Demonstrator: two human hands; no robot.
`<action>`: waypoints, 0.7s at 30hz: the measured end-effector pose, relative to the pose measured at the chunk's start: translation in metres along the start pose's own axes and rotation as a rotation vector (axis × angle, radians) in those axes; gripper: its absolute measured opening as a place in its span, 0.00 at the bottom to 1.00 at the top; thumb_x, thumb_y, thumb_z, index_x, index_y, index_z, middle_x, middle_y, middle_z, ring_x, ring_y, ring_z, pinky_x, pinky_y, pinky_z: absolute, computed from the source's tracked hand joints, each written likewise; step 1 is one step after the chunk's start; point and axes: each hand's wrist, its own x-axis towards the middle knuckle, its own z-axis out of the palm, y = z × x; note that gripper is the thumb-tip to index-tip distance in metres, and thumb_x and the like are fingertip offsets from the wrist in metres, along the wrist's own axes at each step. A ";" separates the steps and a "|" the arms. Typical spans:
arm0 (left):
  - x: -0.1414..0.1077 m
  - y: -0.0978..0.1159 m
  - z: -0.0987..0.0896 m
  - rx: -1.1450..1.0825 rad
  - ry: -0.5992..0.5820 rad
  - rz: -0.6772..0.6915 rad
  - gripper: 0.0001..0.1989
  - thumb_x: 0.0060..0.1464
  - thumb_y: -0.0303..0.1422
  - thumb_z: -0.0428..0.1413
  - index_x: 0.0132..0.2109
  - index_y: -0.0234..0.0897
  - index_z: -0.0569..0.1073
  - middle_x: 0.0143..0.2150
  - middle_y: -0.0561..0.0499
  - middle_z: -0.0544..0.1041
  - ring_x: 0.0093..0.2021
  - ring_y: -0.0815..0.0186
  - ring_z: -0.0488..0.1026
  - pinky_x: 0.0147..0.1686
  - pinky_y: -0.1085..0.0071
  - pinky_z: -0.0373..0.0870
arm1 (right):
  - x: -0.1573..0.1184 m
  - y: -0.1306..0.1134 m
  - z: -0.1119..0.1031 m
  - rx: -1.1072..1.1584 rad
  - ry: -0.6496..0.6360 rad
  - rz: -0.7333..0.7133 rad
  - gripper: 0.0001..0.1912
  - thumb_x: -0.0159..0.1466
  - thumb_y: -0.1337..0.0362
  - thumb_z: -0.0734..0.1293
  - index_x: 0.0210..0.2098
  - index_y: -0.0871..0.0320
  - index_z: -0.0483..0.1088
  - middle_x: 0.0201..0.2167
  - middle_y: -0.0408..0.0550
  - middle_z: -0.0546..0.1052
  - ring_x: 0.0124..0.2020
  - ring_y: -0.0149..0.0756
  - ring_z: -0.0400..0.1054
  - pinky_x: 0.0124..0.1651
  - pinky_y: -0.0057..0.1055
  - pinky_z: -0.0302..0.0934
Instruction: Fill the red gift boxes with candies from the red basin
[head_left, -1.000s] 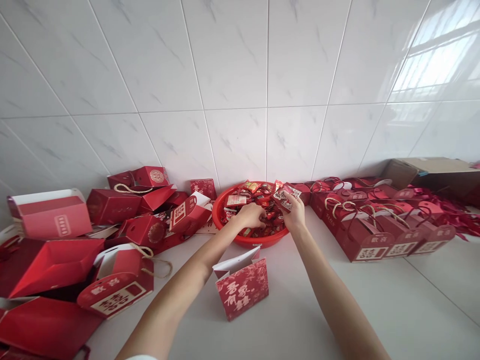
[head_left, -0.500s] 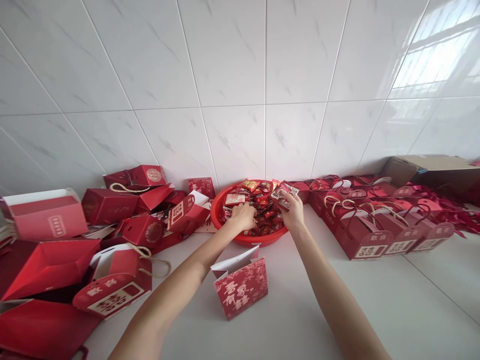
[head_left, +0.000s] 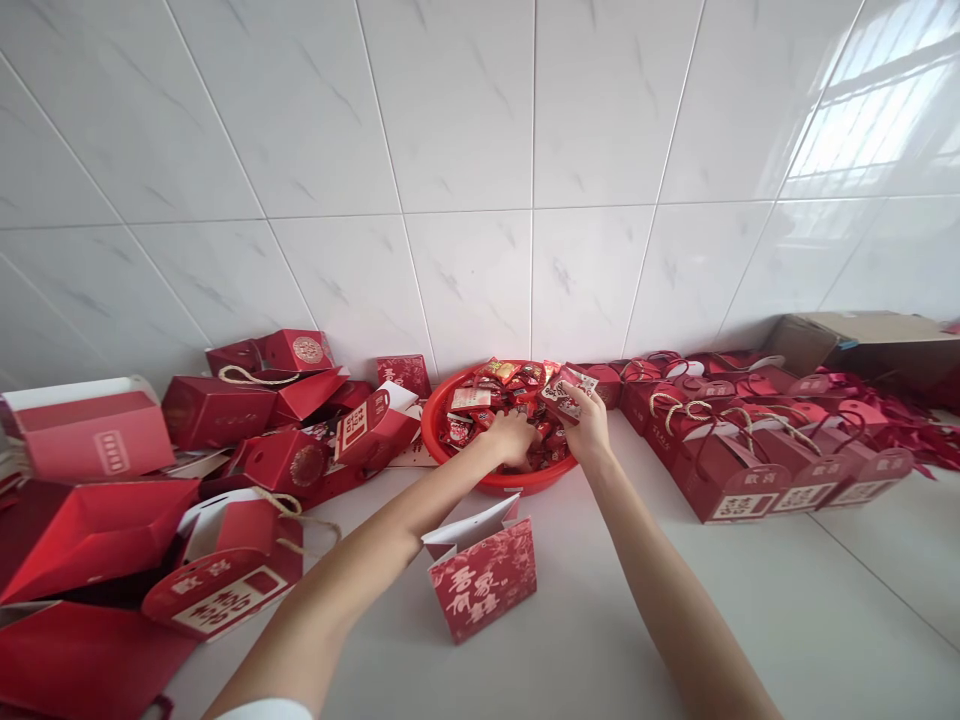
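Observation:
A round red plastic basin (head_left: pixel 525 485) stands against the wall, filled with wrapped candies (head_left: pixel 469 398) in red and gold. My left hand (head_left: pixel 516 437) reaches into the basin, fingers curled down among the candies; its fingertips are hidden, and I cannot make out what they hold. At the basin's right rim, my right hand (head_left: pixel 589 420) is closed on a red candy packet (head_left: pixel 562 393) with pale printing. In front of the basin, between my forearms, a red gift box (head_left: pixel 486 580) with white characters stands with its top flaps open.
Several open red boxes (head_left: pixel 217 590) are heaped at the left. On the right stand rows of red boxes (head_left: pixel 739 470) with cord handles. Behind them are a cardboard box (head_left: pixel 870 330) and dark red ribbons (head_left: pixel 892 420). A tiled wall (head_left: pixel 472 280) closes off the back.
My left hand has moved to the right within the basin, uncovering candies on its left side. My right hand stays at the rim with the packet.

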 end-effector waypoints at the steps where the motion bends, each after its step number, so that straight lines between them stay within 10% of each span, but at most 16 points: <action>1: 0.002 0.003 0.001 0.009 0.001 0.002 0.15 0.41 0.34 0.69 0.40 0.42 0.83 0.49 0.39 0.79 0.54 0.46 0.72 0.53 0.57 0.68 | 0.000 0.000 0.000 0.000 0.001 0.002 0.09 0.46 0.69 0.75 0.27 0.57 0.73 0.24 0.40 0.80 0.26 0.33 0.76 0.28 0.26 0.70; 15: 0.013 0.005 0.015 -0.208 0.117 0.101 0.07 0.47 0.23 0.59 0.26 0.38 0.80 0.34 0.42 0.83 0.45 0.49 0.77 0.52 0.57 0.68 | -0.001 0.001 -0.001 -0.030 -0.010 -0.007 0.10 0.47 0.68 0.76 0.27 0.57 0.73 0.24 0.39 0.80 0.26 0.33 0.76 0.28 0.25 0.69; 21: -0.007 -0.031 0.002 -0.584 0.296 0.082 0.15 0.57 0.26 0.54 0.48 0.37 0.81 0.48 0.46 0.84 0.47 0.58 0.80 0.46 0.67 0.75 | -0.002 0.000 0.000 -0.030 -0.012 0.031 0.09 0.46 0.67 0.75 0.27 0.56 0.74 0.24 0.39 0.79 0.25 0.35 0.75 0.25 0.27 0.69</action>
